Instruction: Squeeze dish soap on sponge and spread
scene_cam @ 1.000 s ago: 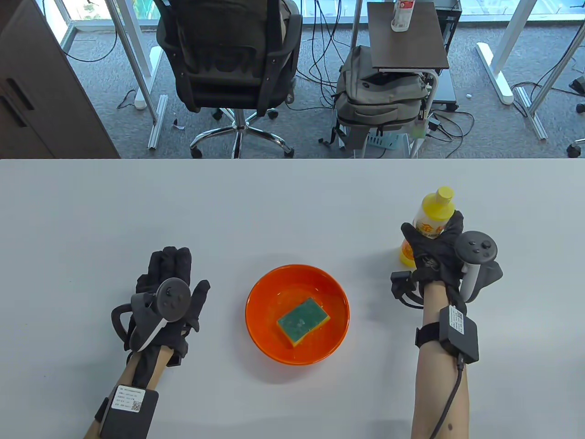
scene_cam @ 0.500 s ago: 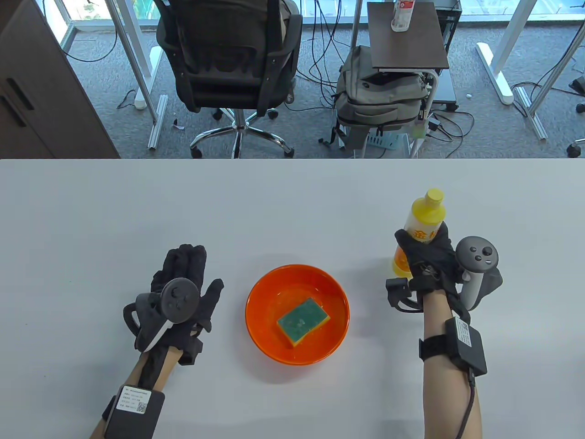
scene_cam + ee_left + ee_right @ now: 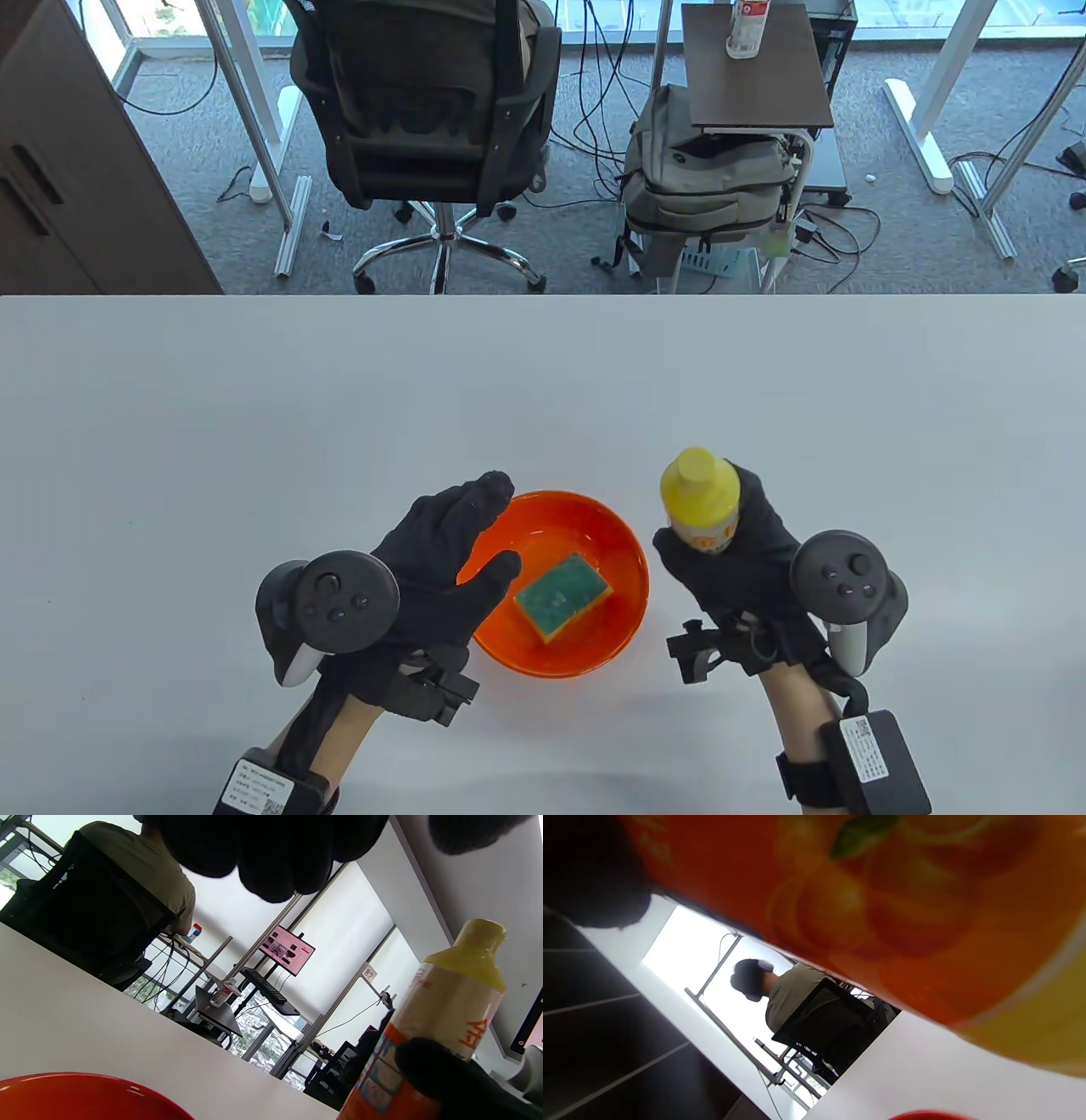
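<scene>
The right hand (image 3: 747,569) gripped the capped soap bottle (image 3: 701,501) upright while the open left hand (image 3: 441,569) hovered over the bowl (image 3: 624,543), probably best steadying it before uncapping.

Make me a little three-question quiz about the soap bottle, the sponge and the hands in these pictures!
1. True or false: the sponge lies inside the orange bowl.
2. Which hand holds the soap bottle? A) left hand B) right hand C) neither
3. Fill in: the bottle's cap is coloured ____.

Key
1. True. The sponge rests green side up in the bowl.
2. B. The right hand grips the bottle beside the bowl; the left hand hangs open over the bowl's left rim, holding nothing.
3. Yellow.
</scene>
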{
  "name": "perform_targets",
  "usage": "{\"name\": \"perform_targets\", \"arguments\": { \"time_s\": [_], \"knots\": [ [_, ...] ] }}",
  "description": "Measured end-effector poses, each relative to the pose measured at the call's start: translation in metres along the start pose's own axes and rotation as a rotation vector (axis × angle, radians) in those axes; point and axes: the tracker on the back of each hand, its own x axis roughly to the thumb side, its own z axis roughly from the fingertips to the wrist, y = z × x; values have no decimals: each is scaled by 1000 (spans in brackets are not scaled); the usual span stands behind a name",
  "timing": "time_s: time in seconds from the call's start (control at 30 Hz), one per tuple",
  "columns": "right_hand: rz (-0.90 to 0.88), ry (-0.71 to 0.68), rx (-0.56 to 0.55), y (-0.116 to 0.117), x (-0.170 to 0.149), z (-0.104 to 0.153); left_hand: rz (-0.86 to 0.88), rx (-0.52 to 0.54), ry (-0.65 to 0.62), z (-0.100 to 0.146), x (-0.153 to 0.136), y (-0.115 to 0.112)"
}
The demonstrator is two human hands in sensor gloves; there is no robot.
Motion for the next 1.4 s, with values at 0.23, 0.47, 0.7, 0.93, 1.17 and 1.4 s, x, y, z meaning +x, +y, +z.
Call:
{"name": "perform_targets", "arguments": {
  "time_s": [0.23, 0.47, 0.7, 0.93, 1.17, 1.4],
  "knots": [
    [212, -167, 136, 30, 34, 14, 146, -54, -113, 5, 14, 7],
    [385, -258, 230, 51, 46, 24, 139, -143, -115, 2, 4, 9],
    [483, -287, 238, 56, 46, 26, 93, -314, -97, -3, -8, 2],
    [502, -286, 236, 57, 45, 26, 99, -344, -78, -3, -13, -6],
    [531, -278, 224, 56, 44, 23, 166, -268, -44, -3, -16, -9],
    [626, -239, 215, 57, 41, 21, -294, -8, -48, 11, 8, -11]
  ]
}}
